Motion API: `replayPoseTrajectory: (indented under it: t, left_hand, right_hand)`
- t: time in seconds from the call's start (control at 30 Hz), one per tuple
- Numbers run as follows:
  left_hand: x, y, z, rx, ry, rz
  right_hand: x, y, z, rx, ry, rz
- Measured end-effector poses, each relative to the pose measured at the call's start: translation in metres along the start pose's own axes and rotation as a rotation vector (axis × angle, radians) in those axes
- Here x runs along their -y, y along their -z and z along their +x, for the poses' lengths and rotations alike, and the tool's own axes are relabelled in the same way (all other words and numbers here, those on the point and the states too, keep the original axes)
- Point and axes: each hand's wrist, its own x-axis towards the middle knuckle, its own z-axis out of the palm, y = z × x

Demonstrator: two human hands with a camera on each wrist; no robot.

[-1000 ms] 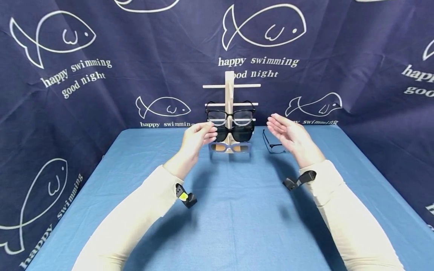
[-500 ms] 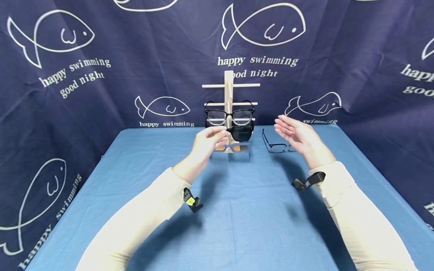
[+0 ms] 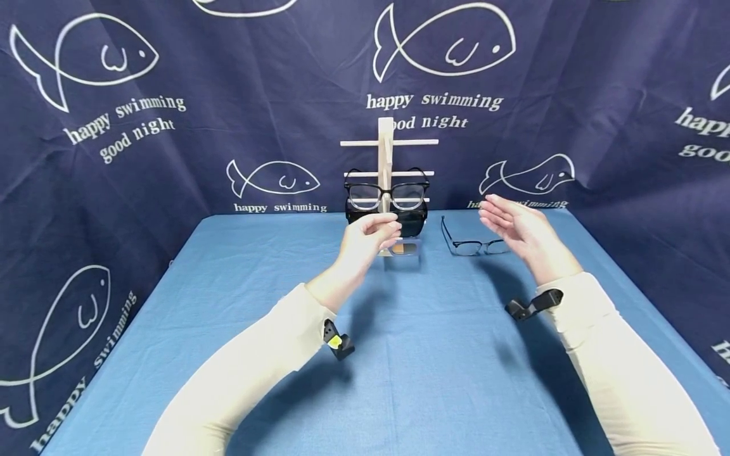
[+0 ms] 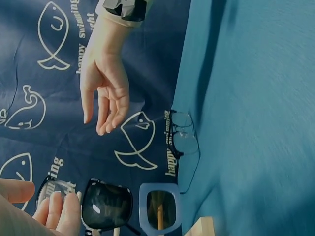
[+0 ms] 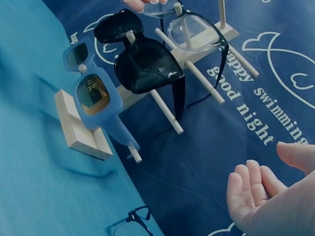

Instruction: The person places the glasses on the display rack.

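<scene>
My left hand (image 3: 367, 237) hovers before the wooden eyewear rack (image 3: 385, 134), its fingers loosely bent and holding nothing. It covers part of the black sunglasses (image 5: 147, 66) and the blue-framed sunglasses (image 5: 101, 98) in the head view. Above those two hang clear-lensed eyeglasses with a black upper frame (image 3: 409, 197). To the right, my right hand (image 3: 527, 237) is raised with relaxed fingers and no object in its palm. Dark-framed eyeglasses (image 3: 469, 248) lie on the table beside the rack; the right hand overlaps their far end in the head view.
A blue cloth (image 3: 399, 367) spreads over the table. Behind it hangs a navy curtain (image 3: 319, 76) with white fish and lettering. The rack's top peg (image 3: 419, 142) carries no eyewear. Each cream sleeve bears a black wrist camera (image 3: 340, 342).
Both hands have drifted right. The left went from the rack's left side to in front of its middle; the right moved away from the rack, over the dark-framed eyeglasses. The eyewear stays put.
</scene>
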Motion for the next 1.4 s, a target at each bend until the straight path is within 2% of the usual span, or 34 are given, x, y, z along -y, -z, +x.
replayPoseTrajectory:
  t: [0.13,0.43,0.53,0.7,0.83,1.07,1.23,1.4]
  left_hand:
    - [0.006,-0.008,0.000,0.029,-0.006,0.009]
    - [0.024,-0.021,-0.002,0.087,0.062,0.006]
    - [0.028,-0.027,-0.001,0.105,0.084,-0.025]
    - [0.033,-0.034,0.001,0.098,0.116,-0.077]
    - [0.036,-0.039,0.003,0.084,0.134,-0.082]
    - [0.039,-0.044,0.008,0.056,0.127,-0.031]
    - [0.044,-0.050,0.012,0.069,0.104,0.028]
    - [0.048,-0.059,0.014,0.069,0.081,0.040]
  right_hand:
    - [0.002,0.003,0.000,-0.005,-0.008,0.008]
    - [0.004,0.006,0.000,-0.015,0.006,-0.003]
    - [0.005,0.009,0.001,-0.020,0.008,0.005]
    - [0.004,0.010,0.001,-0.059,0.030,-0.009]
    - [0.005,0.011,0.001,-0.080,0.054,-0.031]
    - [0.007,0.014,0.003,-0.092,0.063,-0.094]
    - [0.009,0.018,0.004,-0.109,0.090,-0.154]
    - [0.012,0.026,0.008,-0.094,0.070,-0.199]
